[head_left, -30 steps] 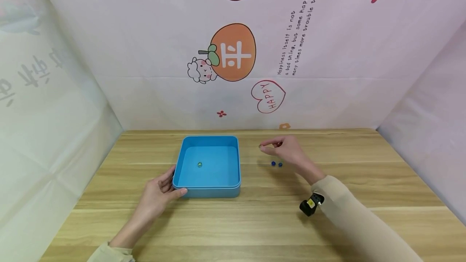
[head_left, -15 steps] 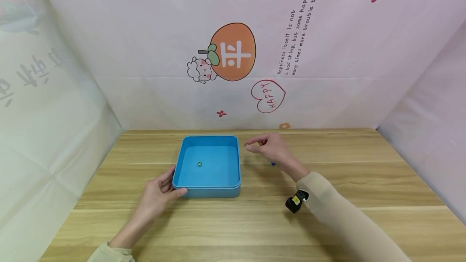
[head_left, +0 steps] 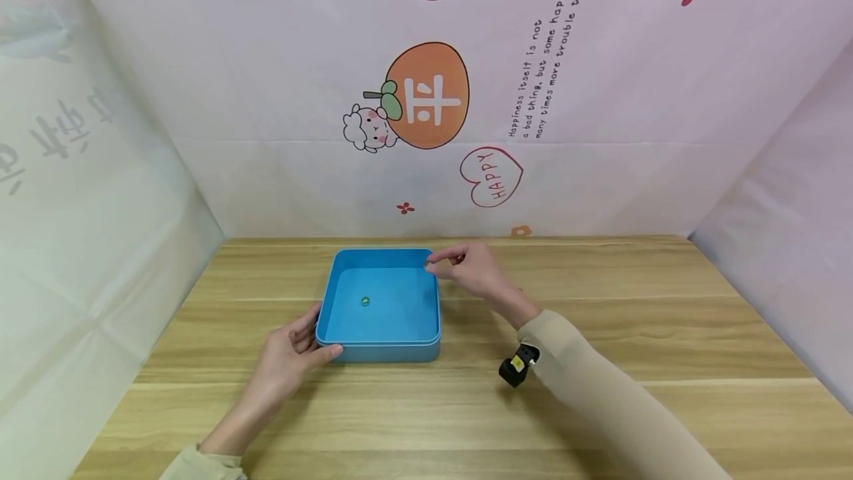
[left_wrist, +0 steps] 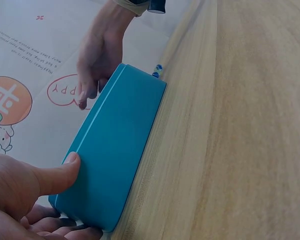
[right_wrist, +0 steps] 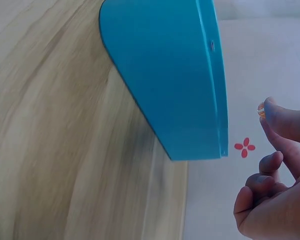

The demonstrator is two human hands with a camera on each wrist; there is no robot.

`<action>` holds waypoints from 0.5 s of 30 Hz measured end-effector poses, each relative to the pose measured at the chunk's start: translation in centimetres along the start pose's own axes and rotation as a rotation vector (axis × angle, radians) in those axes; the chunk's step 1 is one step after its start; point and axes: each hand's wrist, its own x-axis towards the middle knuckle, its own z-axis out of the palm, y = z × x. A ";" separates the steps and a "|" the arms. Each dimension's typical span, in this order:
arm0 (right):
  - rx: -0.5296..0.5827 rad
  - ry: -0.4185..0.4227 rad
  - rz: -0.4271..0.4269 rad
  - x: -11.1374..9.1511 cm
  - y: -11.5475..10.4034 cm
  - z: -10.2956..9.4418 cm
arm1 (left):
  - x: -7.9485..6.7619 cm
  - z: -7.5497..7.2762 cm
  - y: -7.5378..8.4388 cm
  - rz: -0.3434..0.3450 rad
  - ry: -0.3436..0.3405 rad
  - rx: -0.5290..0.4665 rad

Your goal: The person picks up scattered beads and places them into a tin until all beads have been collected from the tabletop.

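A shallow blue box (head_left: 386, 353) stands on the table, its top uncovered. My left hand (head_left: 285, 360) grips the box's near left corner, thumb on the front wall and fingers round the side. Inside lies one greenish marble (head_left: 365, 301). Between thumb and index fingertip, my right hand (head_left: 476, 271) pinches an orange-and-white marble (right_wrist: 261, 110), and those fingertips are over the box's right rim near the far corner. Its other fingers are curled. Two blue marbles (left_wrist: 157, 71) rest on the table beyond the box in the left wrist view; the right arm mostly hides them in the head view.
The wooden table (head_left: 373, 421) meets a white printed cloth (head_left: 300, 184) at its back edge, and similar cloth hangs on both sides. A small black device (head_left: 518, 366) is strapped to the right wrist.
My right hand has moved left with the pinched marble, from above the table beside the blue marbles to the box's right rim. The left hand and the box have stayed put.
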 end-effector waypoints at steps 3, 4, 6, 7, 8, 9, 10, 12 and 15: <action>-0.003 -0.003 -0.004 0.2 -0.3 0.4 | 0.0 0.0 0.0 0.001 -0.001 0.003; -0.004 -0.003 -0.008 0.3 -0.5 0.6 | 0.0 -0.1 0.0 0.002 0.000 0.004; -0.005 -0.001 -0.009 0.4 -0.8 0.8 | 0.0 -0.1 0.0 0.004 0.000 0.008; -0.004 0.000 -0.008 0.5 -0.9 1.0 | 0.0 -0.1 0.0 0.004 0.002 0.011; -0.006 0.002 -0.005 0.6 -1.1 1.1 | 0.1 -0.1 0.0 0.005 0.001 0.013; -0.005 0.000 -0.004 0.7 -1.2 1.3 | 0.1 -0.1 0.0 0.005 0.001 0.015; -0.004 0.000 -0.004 0.8 -1.3 1.4 | 0.1 -0.1 0.0 0.006 0.002 0.016; 0.001 -0.002 -0.001 0.9 -1.6 1.6 | 0.1 -0.1 0.0 0.005 0.002 0.022; 0.006 -0.007 -0.010 1.1 -1.8 2.0 | 0.1 -0.1 -0.1 0.008 0.003 0.025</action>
